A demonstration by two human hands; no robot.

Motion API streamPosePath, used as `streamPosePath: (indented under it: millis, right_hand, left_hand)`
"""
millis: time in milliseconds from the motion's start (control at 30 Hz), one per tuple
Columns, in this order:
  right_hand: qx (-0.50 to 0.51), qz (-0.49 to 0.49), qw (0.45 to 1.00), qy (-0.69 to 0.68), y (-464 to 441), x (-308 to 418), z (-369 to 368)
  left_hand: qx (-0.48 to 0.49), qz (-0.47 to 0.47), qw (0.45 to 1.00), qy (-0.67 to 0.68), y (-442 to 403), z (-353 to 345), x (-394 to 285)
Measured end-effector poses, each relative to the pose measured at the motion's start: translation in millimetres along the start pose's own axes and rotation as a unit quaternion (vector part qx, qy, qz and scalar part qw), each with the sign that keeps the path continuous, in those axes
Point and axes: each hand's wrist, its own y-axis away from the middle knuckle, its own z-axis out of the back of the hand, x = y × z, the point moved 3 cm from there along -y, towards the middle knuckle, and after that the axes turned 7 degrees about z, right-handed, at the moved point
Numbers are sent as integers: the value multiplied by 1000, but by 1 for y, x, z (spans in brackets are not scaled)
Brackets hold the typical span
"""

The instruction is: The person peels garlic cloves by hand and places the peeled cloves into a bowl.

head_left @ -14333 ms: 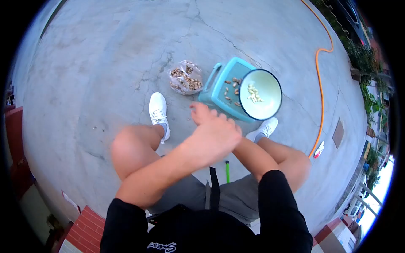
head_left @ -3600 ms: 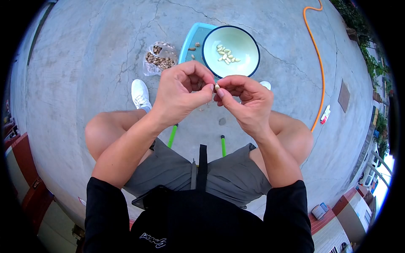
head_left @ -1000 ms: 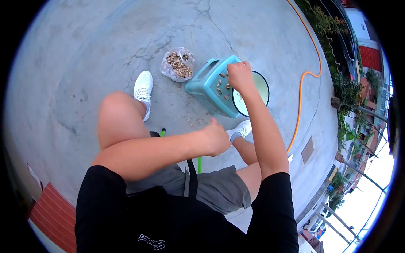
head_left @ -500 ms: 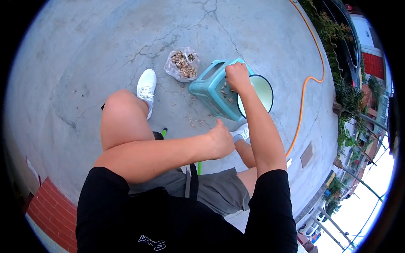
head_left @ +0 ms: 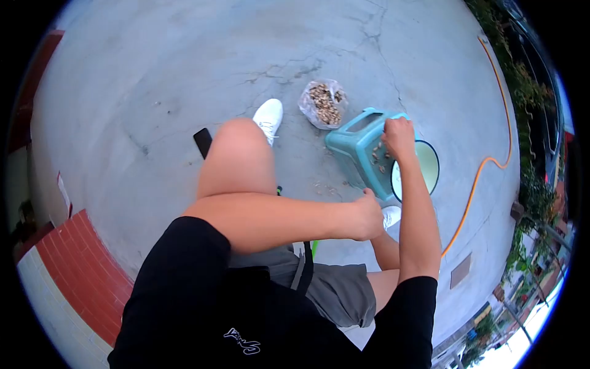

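Observation:
My right hand (head_left: 399,135) is over the far part of a teal plastic stool (head_left: 349,142). Its fingers are bent and pressed together, and whatever they grip is hidden. Several small brownish pieces (head_left: 381,167) lie on the stool top beside that hand. Against the stool's right side is a pale basin (head_left: 428,165) with a dark rim, partly covered by my right forearm. Closer to my body, my left hand (head_left: 367,216) is curled closed with the thumb uppermost, near the stool's lower edge. I cannot make out anything in it.
An open clear plastic bag (head_left: 322,103) of small brown and pale pieces stands left of the stool. Small scraps (head_left: 329,189) litter the concrete. A dark phone (head_left: 203,142) lies by my left knee. An orange hose (head_left: 479,178) curves along the right.
My view has turned, so the stool, bag and basin appear farther right and slightly lower. The phone has come into view. Both hands keep nearly the same places relative to the stool.

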Motion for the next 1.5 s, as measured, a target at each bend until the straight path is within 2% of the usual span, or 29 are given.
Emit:
streamPosePath:
  millis: [67, 100, 133, 167, 233, 300, 367, 400, 500, 533, 600, 633, 700, 733, 833, 900, 1000, 1067, 1100, 1167, 1200, 1300, 1333, 1367, 1433, 1500]
  right_hand:
    - [-17, 8, 1000, -23, 2, 9, 20]
    - [-63, -26, 994, -88, 5, 10, 34]
    - [-107, -61, 981, -152, 10, 10, 44]
    - [-108, -60, 981, -152, 15, 10, 51]
    - [-166, -146, 910, -351, 30, 1, 64]
    - [-172, -170, 901, -360, 54, -3, 84]
    - [-213, -237, 778, -542, 86, -2, 101]
    - [-226, -247, 736, -589, 102, 0, 109]
    - [-271, -261, 673, -637, 150, 7, 115]
    - [-278, -265, 660, -646, 164, 12, 117]
    - [-288, -270, 620, -678, 184, 26, 113]
    - [-286, -265, 599, -699, 189, 33, 113]
    - [-307, -258, 557, -727, 201, 40, 101]
    - [-305, -257, 548, -735, 207, 41, 93]
    - [-303, -247, 518, -760, 216, 38, 79]
    - [-290, -247, 531, -757, 224, 30, 72]
    - [-287, -224, 541, -758, 233, 23, 66]
    - [-315, -238, 588, -706, 238, 22, 64]
    - [-307, -233, 588, -711, 235, 25, 61]
    - [-342, -237, 667, -618, 233, 30, 69]
    - [-355, -232, 676, -603, 230, 34, 72]
    - [-381, -234, 701, -556, 225, 42, 79]
    - [-377, -229, 702, -558, 224, 44, 80]
    - [-381, -230, 716, -537, 224, 46, 81]
    - [-382, -228, 731, -517, 224, 50, 84]
    - [-381, -214, 763, -476, 224, 56, 89]
  left_hand:
    - [-2, -18, 1000, 18, 5, 10, 0]
    - [-2, -13, 1000, 19, 4, 9, 2]
    - [-37, -6, 999, 15, 3, 9, 2]
    - [-71, -1, 997, 10, 2, 9, 2]
    - [-84, 12, 996, 40, 3, 19, 10]
    - [-96, 14, 993, 70, 3, 31, 17]
    - [-172, 40, 979, 98, 7, 49, 26]
    - [-177, 62, 974, 127, 10, 60, 30]
    - [-239, 142, 941, 195, 0, 69, 38]
    - [-238, 122, 944, 194, -3, 69, 34]
    - [-392, 132, 860, 298, 2, 74, 35]
    - [-388, 132, 863, 295, -4, 72, 34]
    - [-344, 40, 829, 440, -12, 62, 32]
    - [-321, 46, 825, 464, -15, 58, 30]
    - [-334, 64, 803, 490, -24, 49, 27]
    - [-360, 60, 793, 487, -30, 44, 25]
    - [-358, 78, 812, 454, -37, 42, 21]
    - [-349, 87, 811, 461, -42, 37, 18]
    - [-353, 96, 808, 461, -47, 34, 19]
    - [-299, 130, 768, 551, -50, 28, 22]
    - [-305, 136, 765, 552, -48, 30, 23]
    - [-210, 139, 665, 703, -46, 30, 26]
    - [-212, 136, 640, 726, -48, 28, 25]
    - [-216, 139, 637, 727, -47, 27, 25]
    - [-176, 140, 589, 776, -45, 25, 24]
    - [-172, 149, 587, 777, -43, 25, 23]
